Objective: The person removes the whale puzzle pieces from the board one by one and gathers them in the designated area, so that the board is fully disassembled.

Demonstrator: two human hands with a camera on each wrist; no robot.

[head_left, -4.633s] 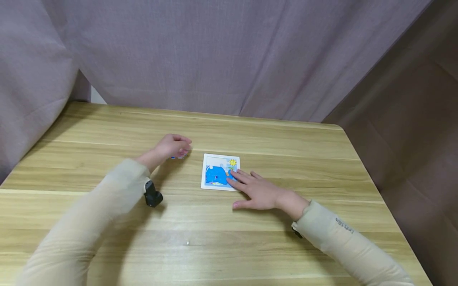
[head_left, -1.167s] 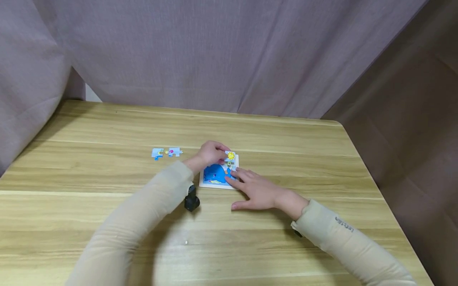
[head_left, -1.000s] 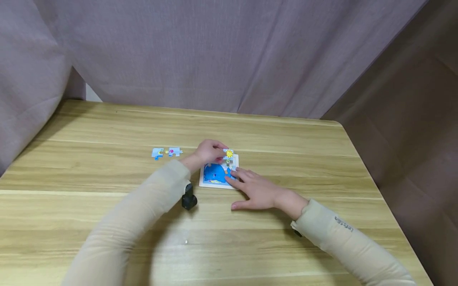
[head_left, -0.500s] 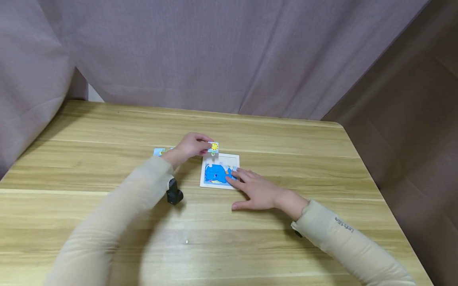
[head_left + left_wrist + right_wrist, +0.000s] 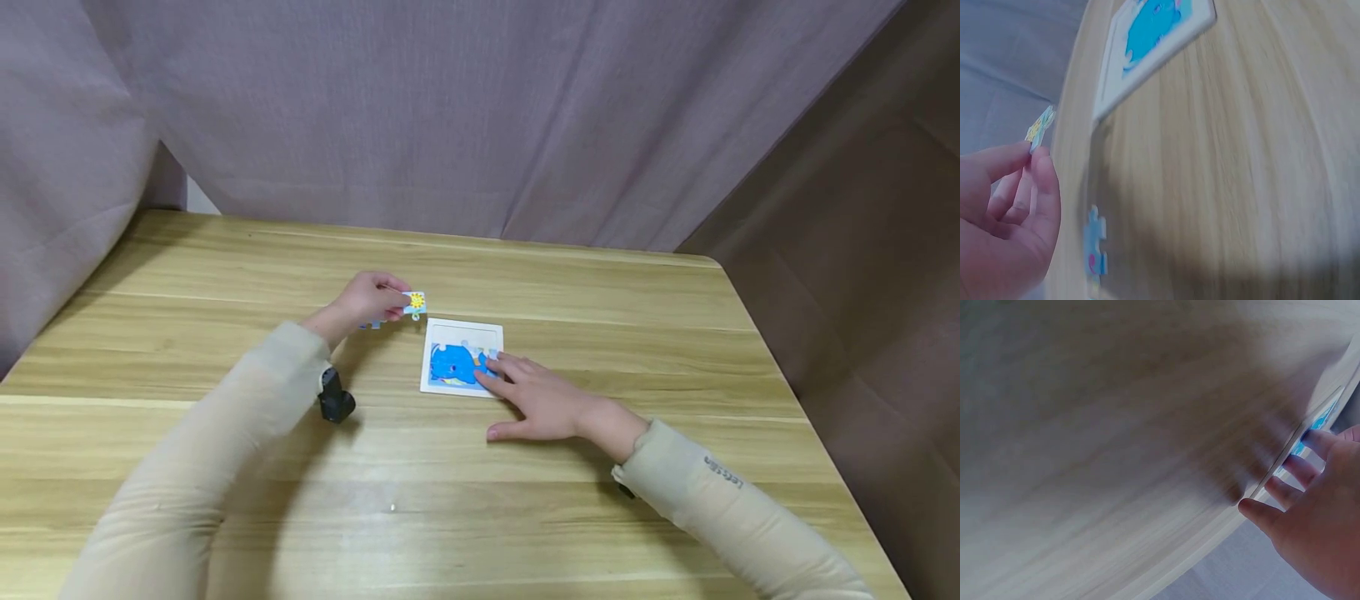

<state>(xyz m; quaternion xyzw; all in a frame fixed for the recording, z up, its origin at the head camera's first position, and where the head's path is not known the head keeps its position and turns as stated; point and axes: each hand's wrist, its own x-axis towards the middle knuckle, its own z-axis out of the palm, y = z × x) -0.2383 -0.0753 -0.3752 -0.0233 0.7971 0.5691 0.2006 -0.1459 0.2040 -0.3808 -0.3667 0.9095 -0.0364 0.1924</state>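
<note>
My left hand point(image 5: 369, 297) pinches a puzzle piece point(image 5: 416, 302) with a yellow sun on it, held above the table to the upper left of the puzzle board. In the left wrist view thumb and fingertips grip that piece's lower end. The white-framed puzzle board point(image 5: 463, 327) shows a blue whale in its lower part, while its upper strip is bare. My right hand point(image 5: 543, 404) rests with spread, straight fingers on the board's lower right corner, covering part of the picture. Another puzzle piece point(image 5: 1094, 244), light blue with a pink mark, lies on the table beneath my left hand.
The wooden table point(image 5: 450, 517) carries a tiny white speck point(image 5: 393, 507) near the front. A grey curtain point(image 5: 420, 117) hangs along the back edge, and darker cloth point(image 5: 847, 250) borders the right side. A black wrist camera point(image 5: 335, 397) sits under the left sleeve.
The left hand has lifted the sun piece off the board's upper right and carried it left, away from the board. The right hand has stayed on the board.
</note>
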